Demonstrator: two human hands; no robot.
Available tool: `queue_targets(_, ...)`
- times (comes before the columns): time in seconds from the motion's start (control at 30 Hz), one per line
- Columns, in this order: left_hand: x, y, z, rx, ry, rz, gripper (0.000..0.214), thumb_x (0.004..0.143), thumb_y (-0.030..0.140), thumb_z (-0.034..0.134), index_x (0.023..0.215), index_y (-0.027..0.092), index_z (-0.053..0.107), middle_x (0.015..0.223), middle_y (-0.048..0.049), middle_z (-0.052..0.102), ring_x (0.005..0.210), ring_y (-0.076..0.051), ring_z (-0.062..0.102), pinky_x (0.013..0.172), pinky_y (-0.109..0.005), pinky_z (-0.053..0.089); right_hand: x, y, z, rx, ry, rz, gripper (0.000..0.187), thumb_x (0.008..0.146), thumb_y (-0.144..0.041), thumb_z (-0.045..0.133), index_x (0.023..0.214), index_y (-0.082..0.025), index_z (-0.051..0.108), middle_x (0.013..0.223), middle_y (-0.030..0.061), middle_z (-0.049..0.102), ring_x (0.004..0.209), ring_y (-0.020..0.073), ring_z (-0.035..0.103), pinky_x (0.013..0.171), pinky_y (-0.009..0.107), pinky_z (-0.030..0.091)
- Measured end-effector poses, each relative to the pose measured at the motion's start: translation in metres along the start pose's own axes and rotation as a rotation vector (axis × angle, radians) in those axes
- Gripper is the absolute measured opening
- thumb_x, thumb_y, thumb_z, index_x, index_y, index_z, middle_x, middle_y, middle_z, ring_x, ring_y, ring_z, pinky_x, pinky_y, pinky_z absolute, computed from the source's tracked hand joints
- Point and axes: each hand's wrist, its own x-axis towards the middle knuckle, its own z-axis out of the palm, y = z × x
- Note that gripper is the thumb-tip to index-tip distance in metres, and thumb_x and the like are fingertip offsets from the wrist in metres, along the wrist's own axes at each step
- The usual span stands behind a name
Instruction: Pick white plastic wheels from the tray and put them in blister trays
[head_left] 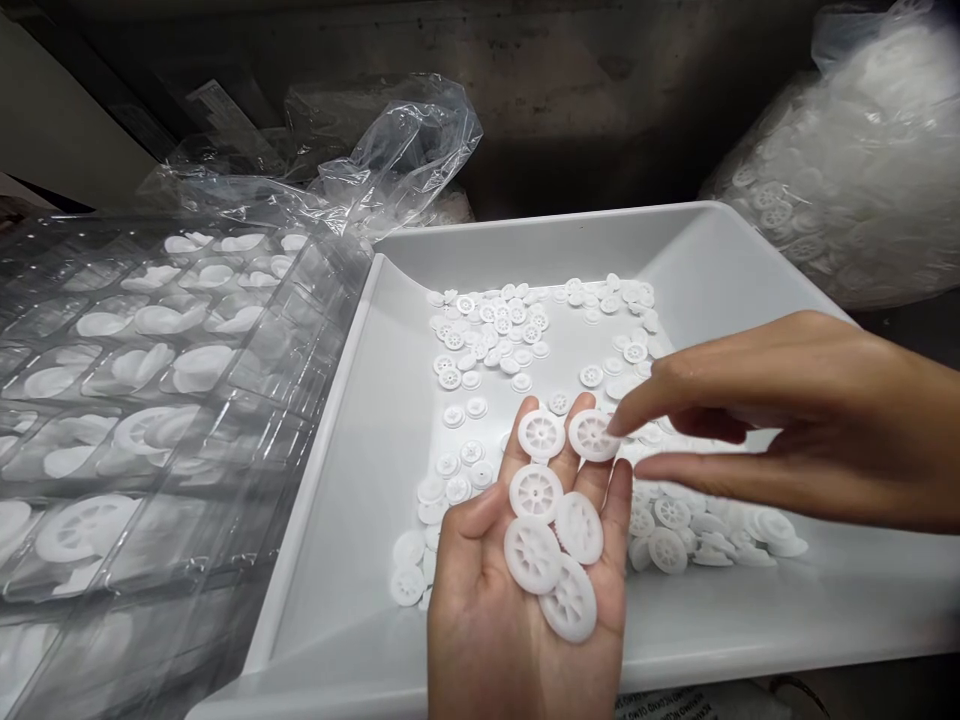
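My left hand [517, 600] is palm up over the tray, holding several white plastic spoked wheels [532, 555] spread across its palm and fingers. My right hand [757, 420] comes in from the right, its index fingertip touching a spoked wheel on the left fingertips. Its thumb stays apart from the index finger, and nothing is gripped between them; the other fingers curl underneath. Below both hands lies a light grey plastic tray [315, 560] with many loose white wheels [517, 315] scattered and heaped on its floor. The hands hide part of the heap.
Left of the tray are clear plastic blister trays [300, 340] whose pockets hold white wheels. A crumpled clear bag [405, 140] lies behind them. A bulging clear bag full of white wheels [877, 170] stands at the back right. Printed sheeting [675, 702] shows below the tray.
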Motion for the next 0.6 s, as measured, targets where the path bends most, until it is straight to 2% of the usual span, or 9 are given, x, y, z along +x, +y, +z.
queue_targets(0.13,0.000,-0.001,0.002,0.059,-0.041,-0.013,0.043,0.084,0.032,0.045,0.123,0.025,0.060,0.112,-0.0058,0.071,0.106,-0.021,0.066,0.092,-0.033,0.054,0.000,-0.011,0.017,0.105,-0.103,-0.020,0.025,0.092,-0.037,0.062,0.115,-0.026,0.060,0.088,-0.0050,0.065,0.073,0.0066,0.059,0.064,0.019,0.040)
queue_targets(0.27,-0.001,-0.001,0.007,0.137,-0.034,-0.026,0.048,0.082,0.042,0.046,0.126,0.026,0.058,0.116,-0.0037,0.070,0.115,-0.023,0.061,0.104,-0.037,0.045,0.001,-0.019,0.031,0.075,-0.114,-0.003,0.022,0.095,-0.033,0.058,0.116,-0.025,0.059,0.085,-0.0059,0.064,0.070,0.0066,0.057,0.063,0.021,0.037)
queue_targets(0.47,0.000,-0.003,0.006,0.224,-0.012,0.020,0.045,0.085,0.042,0.043,0.124,0.028,0.058,0.116,-0.0009,0.070,0.122,-0.021,0.056,0.106,-0.035,0.044,0.002,-0.014,0.031,0.111,-0.110,-0.050,0.007,0.095,-0.023,0.057,0.100,-0.021,0.060,0.078,-0.0070,0.058,0.066,0.0044,0.050,0.061,0.019,0.034)
queue_targets(0.6,-0.001,-0.004,0.006,0.350,-0.035,0.103,0.046,0.088,0.043,0.036,0.126,0.027,0.057,0.117,-0.0014,0.069,0.124,-0.022,0.055,0.101,-0.037,0.048,0.001,-0.011,0.028,0.115,-0.117,-0.119,0.008,0.097,-0.022,0.052,0.097,-0.019,0.059,0.076,-0.0047,0.056,0.065,0.0050,0.048,0.060,0.018,0.033)
